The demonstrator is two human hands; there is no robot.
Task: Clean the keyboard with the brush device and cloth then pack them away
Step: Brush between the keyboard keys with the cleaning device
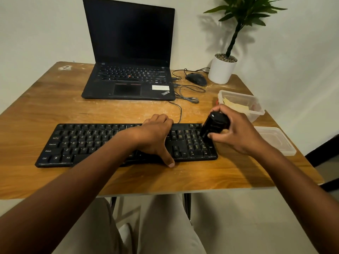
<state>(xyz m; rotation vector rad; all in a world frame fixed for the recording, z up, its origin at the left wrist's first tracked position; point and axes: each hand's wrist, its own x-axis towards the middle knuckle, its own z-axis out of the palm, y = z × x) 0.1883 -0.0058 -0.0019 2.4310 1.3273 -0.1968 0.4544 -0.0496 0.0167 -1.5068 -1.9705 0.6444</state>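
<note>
You gripped the brush device [215,125] in your right hand [236,132] over the keyboard [88,142], left hand [156,138] flat, bracing it; cloth [233,105] waited boxed, wiping and packing undone

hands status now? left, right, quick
Left hand: holds nothing, rests on the keyboard, steadying it.
Right hand: grips the brush device over the number pad.

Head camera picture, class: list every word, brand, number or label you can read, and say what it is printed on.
"ThinkPad": on the palm rest of the open black laptop.
"Ctrl", "Alt", "Caps Lock" and letters such as "Q W E R T Y": on keys of the flat black external keyboard.
White rectangular sticker on the laptop: text too faint to read.
Number-pad key legends: too small.
</note>
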